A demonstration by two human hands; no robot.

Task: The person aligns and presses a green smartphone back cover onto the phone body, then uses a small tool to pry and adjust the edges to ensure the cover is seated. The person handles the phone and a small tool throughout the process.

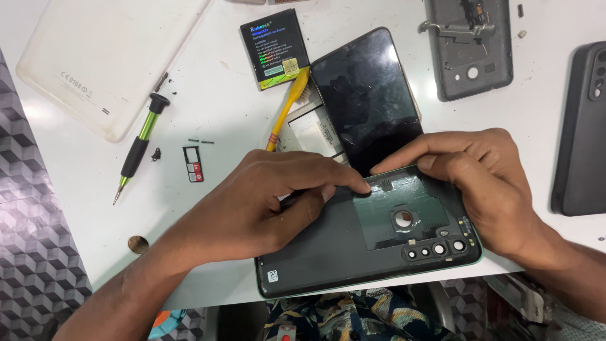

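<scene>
A white tablet back cover [107, 63] lies face down at the far left of the white tabletop [214, 101], well up and left of the left hand [265, 202]. Nearer that hand, to its upper left, rests a green-and-black screwdriver [137, 146], and just beside it a small SIM tray [194, 164] with a few tiny parts. A brown coin [138, 244] sits at the tabletop's near edge, left of the left forearm.

The left hand's grip is closed on the dark phone back cover [328, 252]: the index fingertip presses on its upper edge while the thumb sits underneath, on the inner face. The cover lies inside-up, tilted, at the near edge of the tabletop between both hands, its camera ring and lens row toward the right.

Above the left hand a yellow-handled brush [287, 107] leans across a black battery [274, 49]. Just above both hands lies a phone with a dark screen [366, 95], touching the cover's far edge.

The right hand [492, 189] clamps the cover's right end, fingers curled over the top edge and palm at the corner. Above it lies a grey phone frame [470, 47]; to its right, a black phone case [581, 126].
</scene>
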